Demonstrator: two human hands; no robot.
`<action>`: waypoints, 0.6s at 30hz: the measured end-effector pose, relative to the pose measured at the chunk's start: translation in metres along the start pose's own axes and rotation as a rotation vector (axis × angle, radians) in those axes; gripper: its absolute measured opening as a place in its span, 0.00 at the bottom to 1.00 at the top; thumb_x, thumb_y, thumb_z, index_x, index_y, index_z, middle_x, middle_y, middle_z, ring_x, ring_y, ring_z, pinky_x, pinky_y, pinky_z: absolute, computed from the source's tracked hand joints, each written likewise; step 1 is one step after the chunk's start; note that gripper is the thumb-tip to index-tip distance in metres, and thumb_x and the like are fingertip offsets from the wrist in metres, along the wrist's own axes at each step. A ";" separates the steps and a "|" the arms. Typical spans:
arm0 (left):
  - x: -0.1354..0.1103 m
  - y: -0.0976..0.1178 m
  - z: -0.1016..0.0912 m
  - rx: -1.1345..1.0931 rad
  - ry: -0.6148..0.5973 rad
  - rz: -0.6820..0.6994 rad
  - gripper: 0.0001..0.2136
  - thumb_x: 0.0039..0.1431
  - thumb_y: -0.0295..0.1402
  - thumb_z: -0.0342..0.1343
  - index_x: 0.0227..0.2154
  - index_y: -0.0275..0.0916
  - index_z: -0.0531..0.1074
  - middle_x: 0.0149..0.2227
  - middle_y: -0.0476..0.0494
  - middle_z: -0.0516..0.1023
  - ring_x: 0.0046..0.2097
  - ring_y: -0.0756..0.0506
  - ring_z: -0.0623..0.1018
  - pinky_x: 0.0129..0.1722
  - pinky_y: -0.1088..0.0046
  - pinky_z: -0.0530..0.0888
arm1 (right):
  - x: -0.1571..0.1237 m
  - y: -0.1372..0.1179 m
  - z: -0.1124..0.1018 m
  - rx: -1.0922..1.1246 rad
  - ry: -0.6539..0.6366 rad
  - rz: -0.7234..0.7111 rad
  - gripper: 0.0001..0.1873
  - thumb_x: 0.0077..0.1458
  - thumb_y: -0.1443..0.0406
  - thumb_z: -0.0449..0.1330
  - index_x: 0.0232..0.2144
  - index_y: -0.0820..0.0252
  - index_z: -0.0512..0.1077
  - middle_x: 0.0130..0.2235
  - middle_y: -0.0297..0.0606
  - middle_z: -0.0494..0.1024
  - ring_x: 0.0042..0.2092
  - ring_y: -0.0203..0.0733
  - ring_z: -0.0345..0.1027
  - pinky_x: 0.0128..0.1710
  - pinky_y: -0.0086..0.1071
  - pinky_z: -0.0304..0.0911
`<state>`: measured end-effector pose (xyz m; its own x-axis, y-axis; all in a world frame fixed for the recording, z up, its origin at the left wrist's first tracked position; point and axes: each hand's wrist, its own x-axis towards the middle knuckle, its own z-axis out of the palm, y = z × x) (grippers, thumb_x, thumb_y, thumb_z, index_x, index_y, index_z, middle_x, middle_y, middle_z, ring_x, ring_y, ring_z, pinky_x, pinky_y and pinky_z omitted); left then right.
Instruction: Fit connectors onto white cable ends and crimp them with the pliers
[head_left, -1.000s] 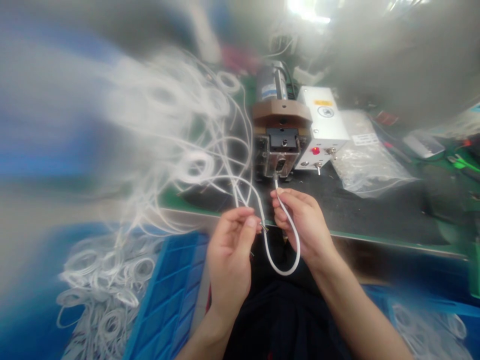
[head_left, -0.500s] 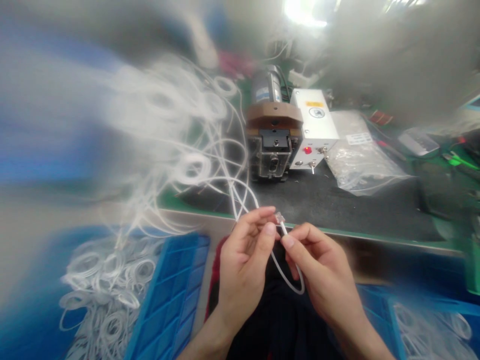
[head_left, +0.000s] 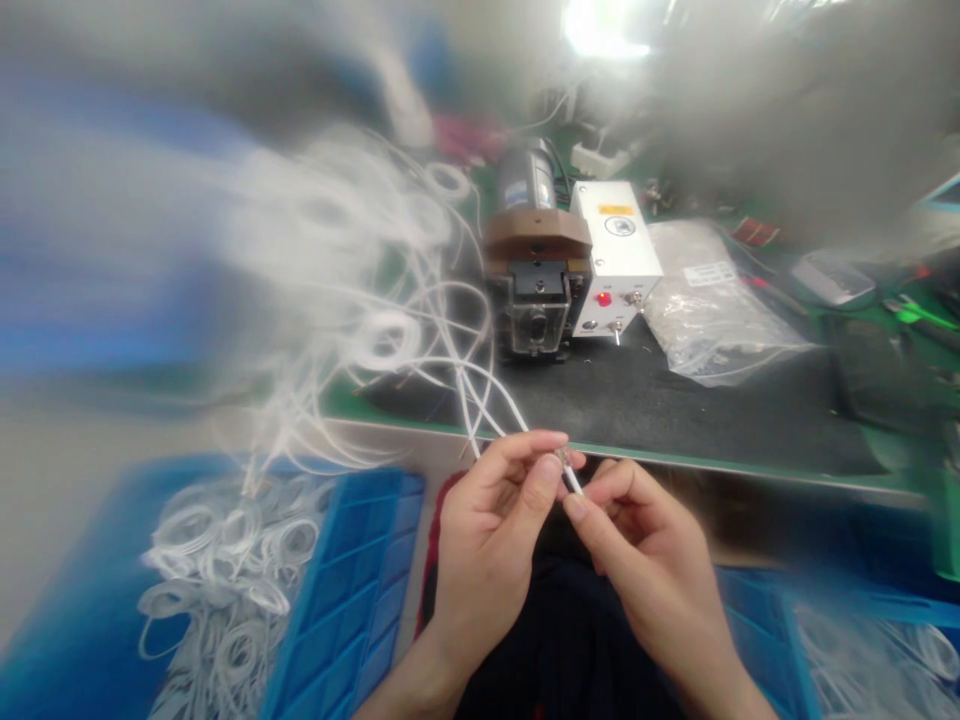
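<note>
My right hand is closed, with thumb and forefinger pinching a white cable just behind its end. On that end sits a small see-through plug, pointing up and to the left. The fingers of my left hand are curled around the plug, thumb on the near side, and partly cover it. Both hands are held close together over my lap, in front of the bench edge. White cable runs from behind my left fingers to the tangle on the bench.
Ahead stands a crimping machine with a white control box and a lit red lamp. To its right lies a bag of small see-through parts. Coiled white cables cover the left bench. Blue crates with cables flank me.
My left fingers have closed in on the plug, which stood more exposed before. The plug has dropped slightly. The cable loop hanging between my hands is out of sight.
</note>
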<state>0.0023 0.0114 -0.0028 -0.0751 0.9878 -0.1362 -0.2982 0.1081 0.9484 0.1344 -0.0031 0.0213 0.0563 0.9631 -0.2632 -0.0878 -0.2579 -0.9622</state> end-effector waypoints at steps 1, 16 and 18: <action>-0.001 0.000 0.000 0.002 -0.004 0.001 0.06 0.72 0.34 0.64 0.48 0.45 0.83 0.43 0.48 0.88 0.44 0.50 0.84 0.47 0.80 0.79 | -0.001 0.001 -0.001 0.013 -0.003 -0.001 0.17 0.64 0.56 0.71 0.28 0.58 0.74 0.26 0.27 0.69 0.26 0.32 0.57 0.26 0.26 0.54; -0.007 0.006 0.006 0.109 -0.028 0.013 0.06 0.73 0.34 0.63 0.46 0.46 0.85 0.41 0.47 0.89 0.38 0.51 0.85 0.41 0.81 0.82 | -0.012 0.009 -0.009 0.127 -0.014 0.011 0.15 0.65 0.59 0.72 0.29 0.57 0.75 0.25 0.27 0.68 0.26 0.32 0.56 0.27 0.27 0.55; -0.007 0.007 0.007 0.116 -0.029 0.005 0.06 0.73 0.34 0.64 0.46 0.45 0.85 0.41 0.46 0.89 0.39 0.49 0.86 0.42 0.80 0.82 | -0.013 0.010 -0.009 0.132 -0.007 0.006 0.15 0.64 0.59 0.72 0.28 0.57 0.75 0.25 0.27 0.67 0.26 0.32 0.56 0.26 0.27 0.54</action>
<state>0.0070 0.0055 0.0064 -0.0488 0.9910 -0.1243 -0.1857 0.1133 0.9760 0.1420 -0.0186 0.0143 0.0487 0.9621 -0.2683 -0.2182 -0.2519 -0.9428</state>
